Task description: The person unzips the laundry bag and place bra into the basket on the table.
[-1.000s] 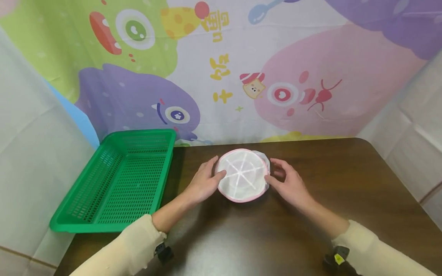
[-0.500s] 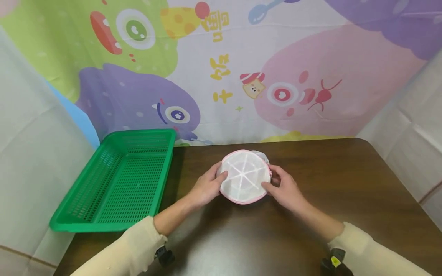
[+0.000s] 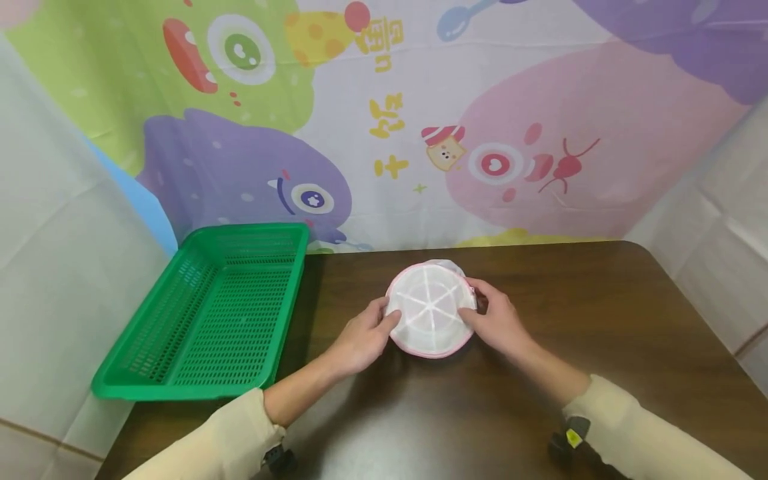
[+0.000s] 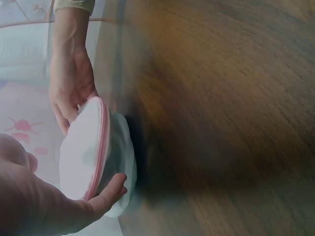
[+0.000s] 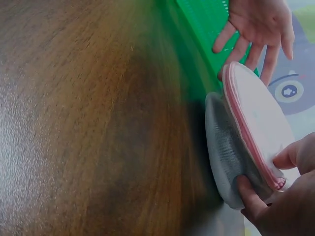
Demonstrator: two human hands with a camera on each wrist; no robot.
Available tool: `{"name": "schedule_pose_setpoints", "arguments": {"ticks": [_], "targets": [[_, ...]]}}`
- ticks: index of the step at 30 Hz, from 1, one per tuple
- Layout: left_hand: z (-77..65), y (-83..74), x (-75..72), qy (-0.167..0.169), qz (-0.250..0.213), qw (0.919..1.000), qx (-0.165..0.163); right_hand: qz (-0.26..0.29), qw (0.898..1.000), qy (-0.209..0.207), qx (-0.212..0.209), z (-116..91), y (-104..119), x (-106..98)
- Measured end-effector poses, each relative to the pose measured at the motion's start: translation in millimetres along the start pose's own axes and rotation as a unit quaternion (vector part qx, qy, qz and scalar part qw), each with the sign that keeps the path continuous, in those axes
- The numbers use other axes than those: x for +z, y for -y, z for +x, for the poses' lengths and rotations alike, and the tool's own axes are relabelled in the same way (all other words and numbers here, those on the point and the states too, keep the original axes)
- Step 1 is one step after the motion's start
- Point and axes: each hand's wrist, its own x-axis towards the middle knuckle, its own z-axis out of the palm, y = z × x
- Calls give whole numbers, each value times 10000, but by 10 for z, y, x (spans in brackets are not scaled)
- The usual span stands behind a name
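A round white mesh laundry bag (image 3: 430, 310) with a pink zipper edge and crossing white strips stands between both hands on the brown table. Its soft grey mesh side (image 5: 224, 152) shows under the top in the right wrist view. My right hand (image 3: 498, 320) pinches the right edge near the zipper pull (image 5: 280, 183), thumb on the top and a finger against the mesh side. At the opposite edge is my left hand (image 3: 360, 340), its fingers spread and fairly straight (image 5: 258, 24). Its thumb overlaps the rim in the head view, and one finger (image 4: 113, 191) lies along the lower side.
A green perforated plastic basket (image 3: 240, 320) stands left of the bag on the table (image 3: 570, 300). Behind the table hangs a cartoon-print curtain (image 3: 372, 220). Pale wall panels (image 3: 54, 233) border both sides.
The bag has turned counterclockwise, its zipper pull travelling up the right edge, and has shifted slightly right. My right hand, looser at first, now pinches the edge. The left hand stays beside it.
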Motion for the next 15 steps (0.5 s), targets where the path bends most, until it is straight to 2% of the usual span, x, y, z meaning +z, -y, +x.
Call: {"name": "schedule_pose_setpoints", "arguments": {"ticks": [4, 8, 11, 15], "targets": [[19, -16, 8, -155, 129, 9998, 70, 3, 9999, 44, 122, -38, 91, -22], [83, -41, -17, -530, 142, 9984, 159, 4, 9999, 3, 149, -83, 148, -56], [135, -46, -44, -770, -35, 9967, 247, 41, 9997, 15, 249, -133, 168, -79], [203, -22, -64, -856, -367, 9952, 296, 547, 9970, 217, 496, -220, 182, -64]]}}
